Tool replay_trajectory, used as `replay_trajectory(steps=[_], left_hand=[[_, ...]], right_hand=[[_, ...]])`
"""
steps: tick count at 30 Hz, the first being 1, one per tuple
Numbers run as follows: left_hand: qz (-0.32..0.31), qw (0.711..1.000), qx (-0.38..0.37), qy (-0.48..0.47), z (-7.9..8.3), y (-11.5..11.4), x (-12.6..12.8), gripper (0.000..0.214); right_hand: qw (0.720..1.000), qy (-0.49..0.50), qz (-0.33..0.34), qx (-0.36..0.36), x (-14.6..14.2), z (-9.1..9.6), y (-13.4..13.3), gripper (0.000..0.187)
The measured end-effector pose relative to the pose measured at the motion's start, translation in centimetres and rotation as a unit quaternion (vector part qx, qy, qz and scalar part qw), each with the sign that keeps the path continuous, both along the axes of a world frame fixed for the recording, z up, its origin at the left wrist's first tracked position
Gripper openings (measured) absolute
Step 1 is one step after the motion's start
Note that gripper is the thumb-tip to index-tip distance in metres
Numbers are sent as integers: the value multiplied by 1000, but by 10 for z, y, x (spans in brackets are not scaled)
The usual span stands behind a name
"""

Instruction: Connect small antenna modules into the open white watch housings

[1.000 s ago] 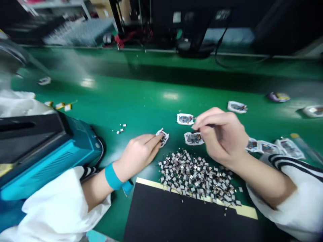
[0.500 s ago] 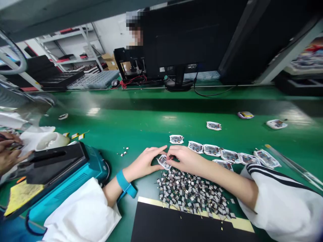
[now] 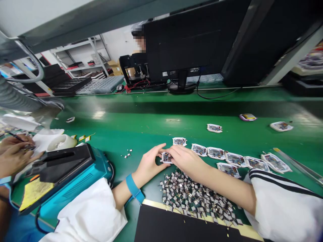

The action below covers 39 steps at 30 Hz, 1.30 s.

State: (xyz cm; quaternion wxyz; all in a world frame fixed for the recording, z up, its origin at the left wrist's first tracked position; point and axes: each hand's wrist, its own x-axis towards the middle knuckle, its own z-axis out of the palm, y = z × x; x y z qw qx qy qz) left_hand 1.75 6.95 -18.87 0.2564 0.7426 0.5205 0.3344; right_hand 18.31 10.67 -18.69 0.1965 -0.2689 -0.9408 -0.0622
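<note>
**A:** What's closest in?

**B:** A black mat (image 3: 176, 228) with a yellow edge at the near side of the green bench (image 3: 151, 129). Just past it sits a loose pile of tiny metal bits (image 3: 195, 198).

**A:** And the hands?

**B:** Both are above that pile, curled almost closed. The left hand (image 3: 151, 163), with a blue wristband (image 3: 133, 188), and the right hand (image 3: 185, 159) pinch a small circuit board (image 3: 166, 157) between them.

**A:** What's around them?

**B:** To the right, a row of circuit boards (image 3: 215, 153) lies on the bench, with a few more scattered farther off. To the left are a few tiny bits (image 3: 128, 153) and a teal machine (image 3: 75, 181). Beyond that, a co-worker's hands (image 3: 15, 156) hold a thin dark tool near a white bowl (image 3: 62, 143).

**A:** And farther back?

**B:** Past the bench's far edge stands a black monitor (image 3: 184, 47), with a gray parts tray (image 3: 101, 84) to its left. Across the room, white shelves (image 3: 78, 57) stand against the wall.
</note>
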Motion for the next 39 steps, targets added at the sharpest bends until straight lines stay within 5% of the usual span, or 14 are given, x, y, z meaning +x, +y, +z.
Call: replay_trajectory(steps=[7, 17, 32, 39], left_hand=[[-5, 998, -35, -43, -2, -1, -1, 59], [-4, 996, -36, -78, -6, -2, 1, 63], [42, 995, 10, -92, -8, -3, 3, 43], [86, 985, -35, -146, -11, -1, 4, 31]], right_hand=[[998, 34, 43, 42, 0, -6, 7, 15], [953, 250, 129, -111, -6, -14, 14, 14], [950, 267, 64, -147, -10, -14, 14, 13], [983, 143, 64, -92, 0, -12, 11, 19]])
